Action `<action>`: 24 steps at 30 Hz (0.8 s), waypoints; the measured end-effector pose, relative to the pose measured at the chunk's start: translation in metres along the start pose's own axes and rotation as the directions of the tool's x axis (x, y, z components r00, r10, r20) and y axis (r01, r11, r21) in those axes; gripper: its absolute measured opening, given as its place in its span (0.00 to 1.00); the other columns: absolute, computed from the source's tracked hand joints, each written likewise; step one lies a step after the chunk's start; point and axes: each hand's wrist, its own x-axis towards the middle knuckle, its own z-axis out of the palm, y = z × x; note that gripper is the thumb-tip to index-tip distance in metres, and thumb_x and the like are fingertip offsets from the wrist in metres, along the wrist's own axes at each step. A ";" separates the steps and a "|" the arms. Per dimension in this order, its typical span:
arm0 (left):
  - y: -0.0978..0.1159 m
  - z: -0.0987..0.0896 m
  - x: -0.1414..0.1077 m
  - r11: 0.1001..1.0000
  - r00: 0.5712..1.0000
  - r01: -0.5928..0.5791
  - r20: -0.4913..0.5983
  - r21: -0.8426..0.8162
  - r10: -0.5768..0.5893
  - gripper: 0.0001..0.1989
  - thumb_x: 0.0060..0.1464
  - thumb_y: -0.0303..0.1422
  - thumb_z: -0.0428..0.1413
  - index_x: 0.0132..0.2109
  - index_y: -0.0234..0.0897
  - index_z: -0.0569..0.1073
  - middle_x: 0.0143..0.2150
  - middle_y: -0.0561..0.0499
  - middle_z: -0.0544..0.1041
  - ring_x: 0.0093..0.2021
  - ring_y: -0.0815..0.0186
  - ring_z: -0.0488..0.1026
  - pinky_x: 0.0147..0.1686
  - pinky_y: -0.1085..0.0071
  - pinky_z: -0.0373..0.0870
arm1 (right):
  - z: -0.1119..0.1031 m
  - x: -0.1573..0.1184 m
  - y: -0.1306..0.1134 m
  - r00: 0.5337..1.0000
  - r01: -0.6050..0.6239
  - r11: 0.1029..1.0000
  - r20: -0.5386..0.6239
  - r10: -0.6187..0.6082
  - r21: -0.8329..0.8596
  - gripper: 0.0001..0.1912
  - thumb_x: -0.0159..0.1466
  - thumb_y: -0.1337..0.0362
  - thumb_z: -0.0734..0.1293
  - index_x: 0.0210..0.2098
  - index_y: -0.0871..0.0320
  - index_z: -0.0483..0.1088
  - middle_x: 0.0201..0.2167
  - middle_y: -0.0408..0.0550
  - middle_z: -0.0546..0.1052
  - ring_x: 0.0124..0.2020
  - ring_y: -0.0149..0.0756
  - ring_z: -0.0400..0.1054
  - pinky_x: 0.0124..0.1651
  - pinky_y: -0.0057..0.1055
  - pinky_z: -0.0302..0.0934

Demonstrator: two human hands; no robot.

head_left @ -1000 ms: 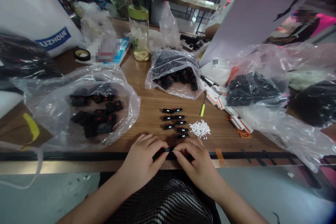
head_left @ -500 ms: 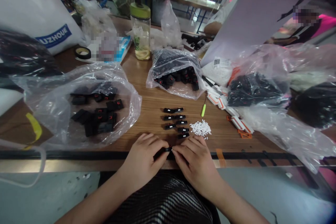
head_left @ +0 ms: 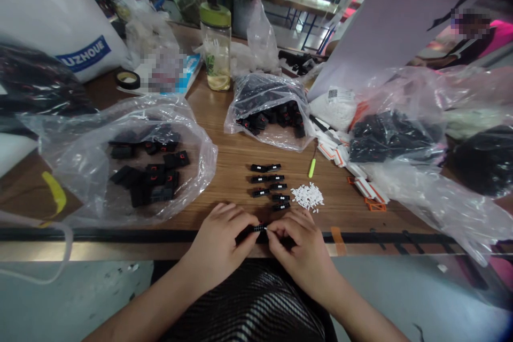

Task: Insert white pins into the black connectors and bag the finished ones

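Observation:
At the table's front edge, my left hand [head_left: 227, 235] grips a small black plastic connector [head_left: 259, 228] between thumb and fingers. A row of holes shows on the connector's upward face. My right hand [head_left: 298, 238] is closed in a pinch at the connector's right end, with a tiny white pin [head_left: 265, 228] at its fingertips. Whether the pin touches the connector I cannot tell. Beyond my hands lie several black connectors [head_left: 276, 177] in two rough columns, with white dots on their faces. To their right is a heap of small white pins [head_left: 308, 196].
A yellow-green-handled tool [head_left: 311, 168] lies behind the heap. Clear bags of black parts stand at left [head_left: 208, 155] and centre [head_left: 266, 88]. White-and-orange pieces [head_left: 366, 189] and more bags [head_left: 396, 133] are at right. A bottle [head_left: 216, 53] stands behind; a person sits far right.
My right fingertips have drawn slightly right from the connector, uncovering more of its holed face. My left hand stays nearly still. The whole view has shifted a little.

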 end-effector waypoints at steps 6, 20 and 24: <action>-0.001 0.001 0.000 1.000 1.000 0.003 0.003 -0.020 -0.003 0.03 0.60 0.27 0.58 0.40 0.40 0.73 0.37 0.54 0.77 0.39 0.61 0.70 0.43 0.60 0.62 | -0.004 0.006 -0.001 0.995 0.061 0.995 0.089 -0.053 -0.083 0.07 0.62 0.73 0.66 0.29 0.57 0.70 0.25 0.41 0.71 0.32 0.33 0.63 0.41 0.35 0.56; -0.001 0.001 -0.001 1.000 1.000 0.012 0.029 -0.007 -0.012 0.02 0.59 0.27 0.57 0.38 0.38 0.72 0.36 0.52 0.75 0.39 0.61 0.68 0.42 0.60 0.63 | -0.012 0.020 -0.013 0.935 0.240 0.921 0.328 -0.134 -0.308 0.09 0.66 0.71 0.63 0.29 0.59 0.69 0.29 0.45 0.72 0.34 0.37 0.63 0.43 0.36 0.56; -0.001 0.001 0.000 0.999 1.000 0.020 0.017 -0.029 -0.019 0.03 0.59 0.27 0.58 0.39 0.39 0.73 0.36 0.53 0.76 0.39 0.61 0.69 0.43 0.60 0.63 | -0.014 0.018 -0.011 0.947 0.197 0.944 0.299 -0.114 -0.266 0.09 0.66 0.71 0.63 0.30 0.58 0.71 0.28 0.44 0.72 0.34 0.36 0.64 0.44 0.37 0.56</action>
